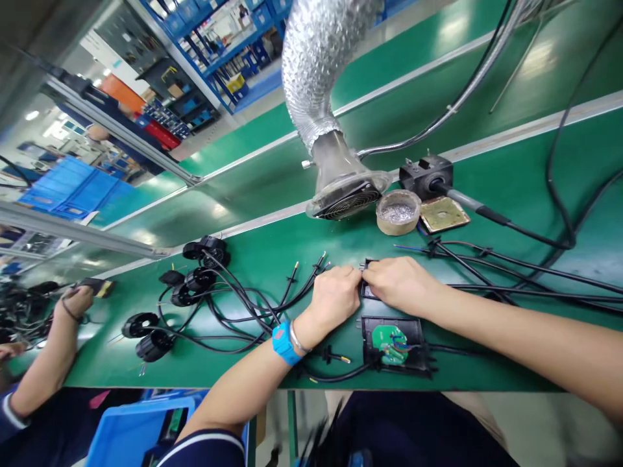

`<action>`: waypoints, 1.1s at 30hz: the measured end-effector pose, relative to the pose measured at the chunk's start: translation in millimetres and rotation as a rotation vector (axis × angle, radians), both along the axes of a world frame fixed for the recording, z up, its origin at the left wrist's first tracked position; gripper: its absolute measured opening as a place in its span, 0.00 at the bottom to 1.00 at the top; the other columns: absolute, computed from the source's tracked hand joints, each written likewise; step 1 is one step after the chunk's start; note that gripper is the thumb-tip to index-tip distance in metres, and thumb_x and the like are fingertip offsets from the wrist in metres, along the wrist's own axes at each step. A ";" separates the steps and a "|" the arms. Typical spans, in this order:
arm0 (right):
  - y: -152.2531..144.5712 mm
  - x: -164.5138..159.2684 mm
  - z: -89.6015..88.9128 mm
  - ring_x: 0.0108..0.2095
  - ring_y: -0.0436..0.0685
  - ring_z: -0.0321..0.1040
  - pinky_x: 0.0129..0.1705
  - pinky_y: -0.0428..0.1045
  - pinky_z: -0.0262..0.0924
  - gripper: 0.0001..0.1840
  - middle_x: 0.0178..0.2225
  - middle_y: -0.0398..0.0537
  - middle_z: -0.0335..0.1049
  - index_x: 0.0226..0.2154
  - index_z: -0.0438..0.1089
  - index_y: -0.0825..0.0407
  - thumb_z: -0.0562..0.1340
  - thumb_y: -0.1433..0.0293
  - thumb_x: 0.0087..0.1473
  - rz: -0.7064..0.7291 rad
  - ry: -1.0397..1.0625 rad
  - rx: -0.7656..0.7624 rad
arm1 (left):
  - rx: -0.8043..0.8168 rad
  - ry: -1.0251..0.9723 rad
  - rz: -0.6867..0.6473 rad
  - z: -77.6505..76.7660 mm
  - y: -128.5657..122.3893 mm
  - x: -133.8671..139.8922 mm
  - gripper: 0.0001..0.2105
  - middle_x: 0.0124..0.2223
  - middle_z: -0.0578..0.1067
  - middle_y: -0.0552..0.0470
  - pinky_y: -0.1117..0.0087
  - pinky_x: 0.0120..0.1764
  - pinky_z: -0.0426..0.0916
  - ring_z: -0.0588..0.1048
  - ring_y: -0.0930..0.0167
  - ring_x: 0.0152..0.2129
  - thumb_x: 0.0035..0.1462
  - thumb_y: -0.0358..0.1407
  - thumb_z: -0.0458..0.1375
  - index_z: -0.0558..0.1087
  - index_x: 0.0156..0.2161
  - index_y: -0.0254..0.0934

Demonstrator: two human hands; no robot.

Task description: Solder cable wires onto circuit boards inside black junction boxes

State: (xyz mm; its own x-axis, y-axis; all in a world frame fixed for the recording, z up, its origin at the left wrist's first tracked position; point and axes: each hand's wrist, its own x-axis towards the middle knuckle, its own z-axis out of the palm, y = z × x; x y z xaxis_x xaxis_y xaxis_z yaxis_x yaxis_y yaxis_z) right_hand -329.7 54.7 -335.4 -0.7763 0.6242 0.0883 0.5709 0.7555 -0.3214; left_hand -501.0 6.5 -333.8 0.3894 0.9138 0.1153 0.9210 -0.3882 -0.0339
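Two hands, one part: left hand point(337, 298) and right hand point(402, 282) meet at the far black housing point(372, 293), which lies on the green bench point(272, 233) just beyond a second, near housing point(368, 334). Left hand: fingers bunched at the housing's left end. Right hand: fingers curled over its far side, covering much of it. Fingertips are hidden on both, so can't tell whether either is pinching a wire or just the wall.

Near housing sits open, green circuit board point(385, 342) inside with thin wires on it. Black cable point(457, 351) runs out to the right, another lead point(335, 378) to the left.

Handling, my read: brace the housing with one hand, do the fine work with the other, don't push with both at once. Keep it flat on the bench. Light finger pressure inside; board and joints probably won't like force. Keep leads slack so nothing drags the part sideways. Mind wrists and forearms: near housing is close below the hands, easy to knock.

Also watch the hot side: soldering iron point(467, 202) is parked far right in its holder point(425, 176), round pot point(398, 214) beside it. Loose cables point(243, 295) lie left, clear of the housing.
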 end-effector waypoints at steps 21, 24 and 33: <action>-55.2 -4.5 -5.0 0.40 0.64 0.55 0.37 0.56 0.49 0.30 0.37 0.63 0.67 0.53 0.65 0.69 0.50 0.60 0.62 -0.212 -0.154 0.381 | -0.187 -0.110 -0.201 7.6 4.2 -3.5 0.11 0.32 0.73 0.48 0.68 0.35 0.65 0.72 0.67 0.32 0.61 0.29 0.49 0.74 0.38 0.33; -52.6 8.3 4.3 0.42 0.65 0.56 0.38 0.57 0.50 0.28 0.42 0.63 0.68 0.53 0.65 0.65 0.50 0.60 0.62 -0.153 -0.130 0.356 | -0.162 -0.113 -0.115 26.1 -8.5 -3.7 0.11 0.34 0.73 0.47 0.66 0.37 0.66 0.72 0.67 0.33 0.62 0.31 0.50 0.75 0.38 0.34; -100.5 35.0 2.4 0.38 0.56 0.58 0.41 0.53 0.56 0.09 0.36 0.52 0.68 0.39 0.66 0.58 0.56 0.75 0.54 0.086 0.325 0.035 | -0.381 -0.385 -0.031 44.0 -106.0 7.0 0.20 0.41 0.75 0.49 0.66 0.39 0.70 0.75 0.65 0.38 0.57 0.48 0.59 0.69 0.48 0.34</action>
